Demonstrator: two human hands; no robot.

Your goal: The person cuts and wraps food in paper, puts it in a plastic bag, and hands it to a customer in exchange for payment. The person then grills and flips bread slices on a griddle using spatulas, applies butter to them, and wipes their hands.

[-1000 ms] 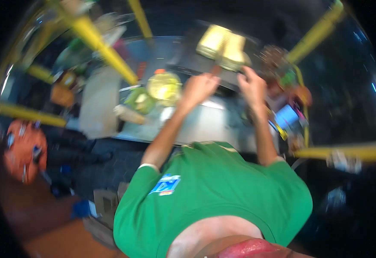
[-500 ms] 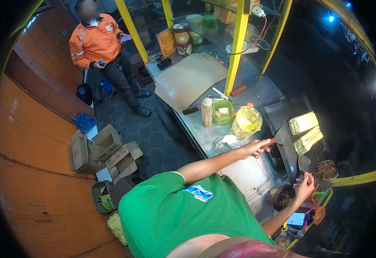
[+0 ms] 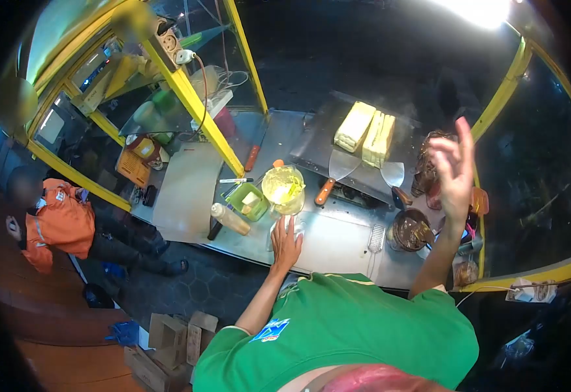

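Note:
My left hand point(image 3: 286, 243) lies with its fingers stretched out over a crumpled white cloth or plastic point(image 3: 298, 227), beside a tub of yellow spread point(image 3: 280, 201). My right hand point(image 3: 454, 173) is raised at the right, fingers apart, holding nothing. Two wide scrapers rest with their blades on the dark griddle's front edge: one with an orange-brown handle point(image 3: 324, 193), the other with a darker handle point(image 3: 401, 197). Behind them, two pale yellow bread-like blocks point(image 3: 354, 126) stand side by side on the griddle point(image 3: 308, 149).
Left of the tub are a green container point(image 3: 247, 201) and a squeeze bottle point(image 3: 230, 219). A pot of brown spread point(image 3: 411, 230) stands at the right, near a wire-like grater point(image 3: 376, 239). A yellow post point(image 3: 194, 95) rises from the counter. A person in an orange jacket point(image 3: 63, 219) stands far left.
Both hands have let go of the scrapers, which now lie at the griddle's edge. My left hand went down to the white cloth; my right hand rose. The view has turned right.

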